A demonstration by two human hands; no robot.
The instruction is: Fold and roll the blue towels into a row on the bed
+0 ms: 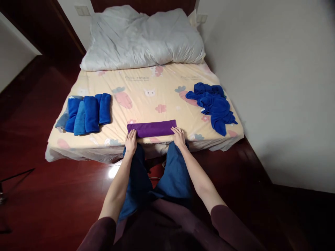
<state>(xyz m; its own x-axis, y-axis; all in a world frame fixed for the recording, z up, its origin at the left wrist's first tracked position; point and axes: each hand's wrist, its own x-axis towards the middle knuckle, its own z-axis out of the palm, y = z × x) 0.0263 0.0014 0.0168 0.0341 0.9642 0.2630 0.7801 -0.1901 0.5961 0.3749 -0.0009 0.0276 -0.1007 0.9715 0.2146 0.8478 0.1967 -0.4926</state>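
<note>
Near edge of the bed (119, 115): purple cloth (153, 129) in a narrow strip, likely almost done. Left hand (131, 140) on its left end, right hand (179, 136) on its right; can't tell if either pinches. Blue bundles (91, 113) left look finished; crumpled blue cloths (218, 106) right look undone.

top (149, 228) — dark plum | sleeves (101, 230): short | trousers (176, 170) — blue, loose-legged
</note>
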